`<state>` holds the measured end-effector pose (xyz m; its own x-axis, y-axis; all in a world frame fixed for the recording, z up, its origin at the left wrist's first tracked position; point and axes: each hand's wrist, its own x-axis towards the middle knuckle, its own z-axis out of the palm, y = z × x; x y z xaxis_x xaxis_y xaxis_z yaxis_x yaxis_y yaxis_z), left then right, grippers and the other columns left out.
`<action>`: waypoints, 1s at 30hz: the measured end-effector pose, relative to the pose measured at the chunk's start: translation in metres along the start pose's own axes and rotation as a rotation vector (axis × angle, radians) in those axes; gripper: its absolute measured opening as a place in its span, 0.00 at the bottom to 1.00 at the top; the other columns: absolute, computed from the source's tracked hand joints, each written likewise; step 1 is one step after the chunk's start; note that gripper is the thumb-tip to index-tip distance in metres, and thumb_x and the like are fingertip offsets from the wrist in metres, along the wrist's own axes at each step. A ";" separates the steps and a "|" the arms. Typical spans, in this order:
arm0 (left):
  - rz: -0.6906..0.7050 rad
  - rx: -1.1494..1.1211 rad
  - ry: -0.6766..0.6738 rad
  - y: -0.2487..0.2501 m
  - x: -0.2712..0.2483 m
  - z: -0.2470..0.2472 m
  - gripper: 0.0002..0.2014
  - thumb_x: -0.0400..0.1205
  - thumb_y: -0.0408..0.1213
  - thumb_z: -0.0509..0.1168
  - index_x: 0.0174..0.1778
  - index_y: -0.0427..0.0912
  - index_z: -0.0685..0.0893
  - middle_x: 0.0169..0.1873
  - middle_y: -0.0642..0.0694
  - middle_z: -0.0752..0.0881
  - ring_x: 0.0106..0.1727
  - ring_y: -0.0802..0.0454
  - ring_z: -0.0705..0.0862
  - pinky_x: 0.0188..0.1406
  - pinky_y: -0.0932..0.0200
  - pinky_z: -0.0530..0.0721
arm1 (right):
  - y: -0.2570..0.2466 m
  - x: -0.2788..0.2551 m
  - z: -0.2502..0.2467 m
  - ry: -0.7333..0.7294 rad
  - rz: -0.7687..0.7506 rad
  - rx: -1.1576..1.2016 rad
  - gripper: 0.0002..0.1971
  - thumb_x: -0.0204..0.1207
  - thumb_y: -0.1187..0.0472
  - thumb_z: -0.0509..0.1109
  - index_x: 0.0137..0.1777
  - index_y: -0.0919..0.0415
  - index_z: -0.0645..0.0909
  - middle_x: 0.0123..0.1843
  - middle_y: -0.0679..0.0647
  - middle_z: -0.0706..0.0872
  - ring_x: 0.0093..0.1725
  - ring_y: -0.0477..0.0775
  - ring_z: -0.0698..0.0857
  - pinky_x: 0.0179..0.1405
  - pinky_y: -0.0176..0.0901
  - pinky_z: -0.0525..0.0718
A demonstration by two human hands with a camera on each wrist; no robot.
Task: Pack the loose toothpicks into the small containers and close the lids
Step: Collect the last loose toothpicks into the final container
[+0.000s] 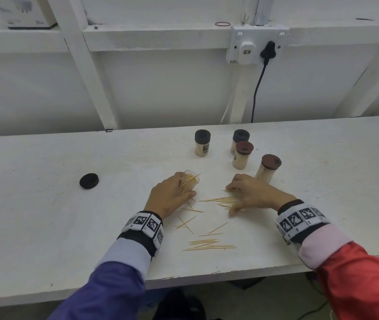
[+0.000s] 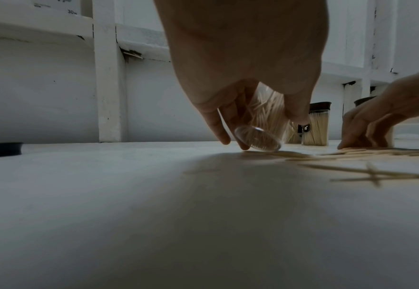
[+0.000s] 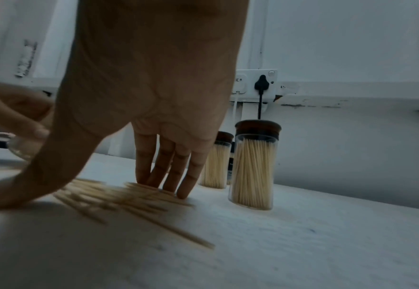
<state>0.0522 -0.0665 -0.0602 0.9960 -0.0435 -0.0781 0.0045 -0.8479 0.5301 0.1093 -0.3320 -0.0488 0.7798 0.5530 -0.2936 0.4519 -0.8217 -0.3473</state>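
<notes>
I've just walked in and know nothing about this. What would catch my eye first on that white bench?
Probably the loose toothpicks scattered across the white table between the two hands. The left hand grips a tilted open container bristling with toothpicks, while the right hand spreads its fingers over a pile of them. Behind stand four lidded containers already packed, and a lone black lid lies off to the left.
</notes>
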 end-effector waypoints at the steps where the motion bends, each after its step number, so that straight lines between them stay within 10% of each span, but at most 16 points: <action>1: 0.001 -0.001 0.002 0.000 0.000 0.000 0.28 0.79 0.59 0.67 0.70 0.48 0.72 0.59 0.47 0.85 0.58 0.43 0.84 0.56 0.49 0.81 | 0.000 -0.002 0.001 -0.015 -0.002 -0.022 0.41 0.58 0.36 0.81 0.70 0.54 0.78 0.58 0.44 0.74 0.61 0.47 0.73 0.61 0.49 0.78; 13: 0.006 -0.011 0.012 0.002 -0.002 -0.001 0.27 0.79 0.58 0.68 0.69 0.47 0.73 0.59 0.48 0.85 0.59 0.43 0.83 0.56 0.49 0.80 | -0.009 0.000 -0.004 0.042 -0.086 -0.054 0.07 0.72 0.62 0.77 0.50 0.57 0.92 0.47 0.50 0.89 0.40 0.44 0.82 0.41 0.34 0.79; 30: 0.015 -0.003 0.016 0.003 -0.003 -0.002 0.27 0.79 0.58 0.68 0.68 0.46 0.74 0.58 0.46 0.85 0.57 0.42 0.83 0.55 0.48 0.81 | -0.029 0.012 0.011 0.099 -0.087 -0.418 0.10 0.82 0.63 0.61 0.50 0.62 0.84 0.49 0.58 0.84 0.48 0.61 0.82 0.39 0.45 0.71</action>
<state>0.0490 -0.0681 -0.0566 0.9972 -0.0476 -0.0570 -0.0099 -0.8457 0.5336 0.1008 -0.3000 -0.0519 0.7593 0.6237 -0.1856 0.6388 -0.7688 0.0297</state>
